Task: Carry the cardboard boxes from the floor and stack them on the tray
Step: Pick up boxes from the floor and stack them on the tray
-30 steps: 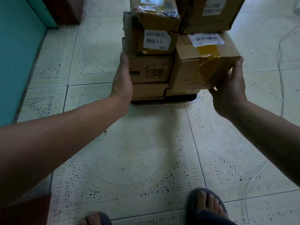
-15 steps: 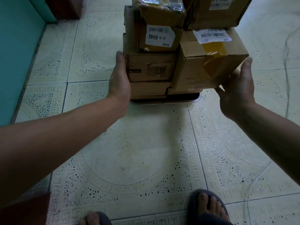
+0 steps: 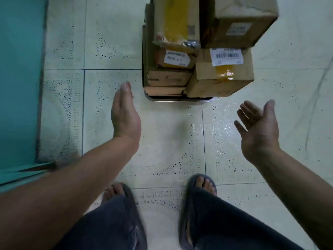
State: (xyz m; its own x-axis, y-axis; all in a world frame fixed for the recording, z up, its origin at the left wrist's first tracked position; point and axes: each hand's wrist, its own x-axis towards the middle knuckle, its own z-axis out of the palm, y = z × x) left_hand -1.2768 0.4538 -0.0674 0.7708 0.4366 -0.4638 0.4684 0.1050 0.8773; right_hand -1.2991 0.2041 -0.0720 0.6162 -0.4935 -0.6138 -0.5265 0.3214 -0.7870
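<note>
Both hands are now hanging clear of the cardboard boxes [image 3: 198,51] whose sides they were pressing half a second ago, and the camera is looking more steeply down.

From the head view, the left hand [image 3: 124,114] is floating edge-on, fingers straight and together, holding nothing, just beside the tray's near left corner. The right hand [image 3: 259,129] is turning palm-up with fingers spread and relaxed, empty, near the tray's right corner but apart from it.

The boxes are sitting stacked on the tray [image 3: 180,100], a shallow metal one with a rounded, shiny rim showing beneath them. A lower right box [image 3: 221,82] of plain brown card is carrying a white barcode label and glossy yellow tape, and it is overhanging the rim. Thin flat boxes [image 3: 167,78] are lying layered at lower left. Crumpled clear tape is catching light higher up.

Pale glossy floor tiles [image 3: 171,141] with speckled patterns are spreading all round, a teal wall [image 3: 18,69] is running along the left, and grey slippers [image 3: 200,183] are standing below.
</note>
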